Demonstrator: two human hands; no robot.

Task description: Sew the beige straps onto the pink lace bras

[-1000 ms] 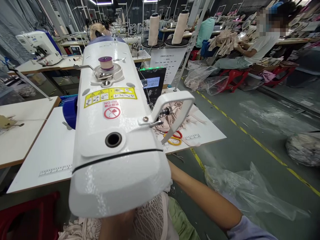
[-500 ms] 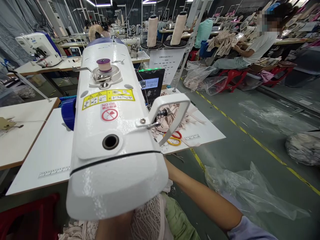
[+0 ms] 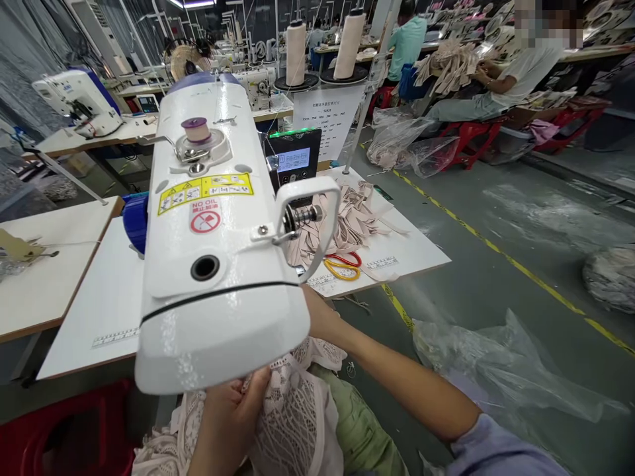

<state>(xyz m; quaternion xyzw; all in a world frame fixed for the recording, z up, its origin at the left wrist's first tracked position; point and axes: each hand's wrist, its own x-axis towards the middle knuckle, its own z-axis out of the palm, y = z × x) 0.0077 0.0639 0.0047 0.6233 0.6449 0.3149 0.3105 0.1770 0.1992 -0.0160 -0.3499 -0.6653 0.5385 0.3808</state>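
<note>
A white sewing machine head (image 3: 218, 337) fills the middle of the view and hides the needle area. Below its front edge my left hand (image 3: 233, 413) is closed, thumb against fingers, on the edge of a pale pink lace garment (image 3: 292, 423). The lace drapes over my lap. My right hand (image 3: 320, 317) reaches in behind the machine's right side, near the table edge. Its fingers are out of sight behind the head, so what they hold does not show. Red and yellow handled scissors (image 3: 342, 266) lie on the table just beyond that hand.
A heap of pale pink straps (image 3: 347, 221) covers part of the white table (image 3: 421, 254). Behind the machine stand a control panel (image 3: 294, 160) and two thread cones (image 3: 350, 46). A red stool (image 3: 64, 430) is at lower left. A co-worker (image 3: 516, 79) sits at far right.
The view has shifted, so the machine head sits higher and further left. More of both my hands shows, with the left thumb and fingers now visible on the lace.
</note>
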